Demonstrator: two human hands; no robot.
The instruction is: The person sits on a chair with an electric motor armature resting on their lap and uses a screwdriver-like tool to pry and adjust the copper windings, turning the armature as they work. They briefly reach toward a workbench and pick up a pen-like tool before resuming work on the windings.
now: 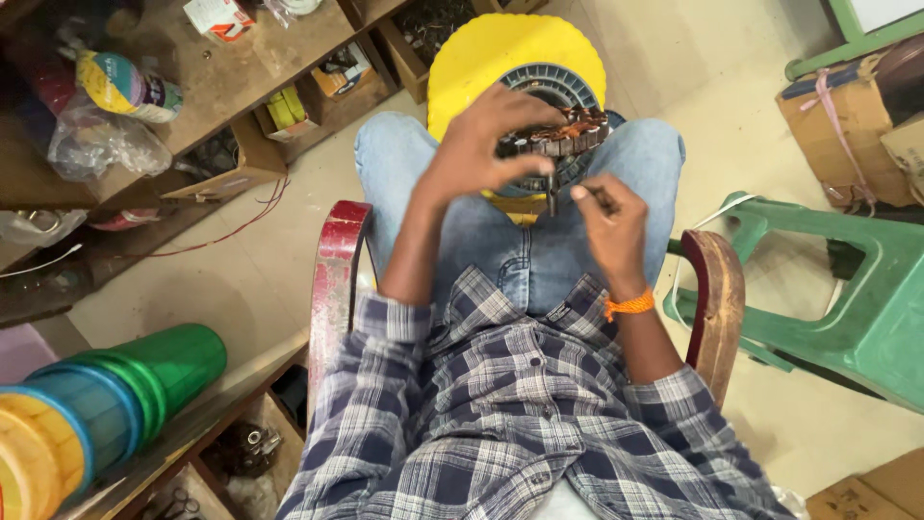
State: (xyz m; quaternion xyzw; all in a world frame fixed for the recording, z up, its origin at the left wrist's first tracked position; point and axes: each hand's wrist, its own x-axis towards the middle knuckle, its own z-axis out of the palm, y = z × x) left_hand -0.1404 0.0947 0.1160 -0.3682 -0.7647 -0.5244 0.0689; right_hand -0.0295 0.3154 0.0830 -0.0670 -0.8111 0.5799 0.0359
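Steady on the winding

Evidently the left hand (476, 144) clamps the round motor stator (558, 120) over the knees, above a yellow stool (481, 53). The right hand (608, 221) pinches a thin tool (552, 193) at its lower edge; bracing the wrist would likely help. A small red-and-white box (219, 16) sits on the wooden shelf (241, 77); a tied cardboard carton (837, 125) stands right.
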